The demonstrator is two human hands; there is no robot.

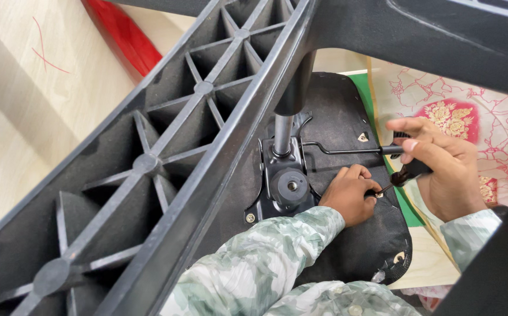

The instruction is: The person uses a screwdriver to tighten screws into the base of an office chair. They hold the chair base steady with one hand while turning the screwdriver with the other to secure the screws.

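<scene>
Ribbed black chair-base legs [148,164] fill the near field and screen much of the work; behind them, the person's left hand [350,196] pinches a small screw [378,194] against the underside of the black seat pan [347,246], just right of the metal tilt mechanism [283,175] and gas-lift column [283,134]. Right hand [441,169] is clenched around a dark-handled screwdriver [403,174] whose tip meets the screw, so fastening appears under way; the next move calls for keeping the tip seated square. Nearby, the adjustment lever [347,151] crowds the handle, with patterned fabric [488,129] and a red object [122,38] beyond.
</scene>
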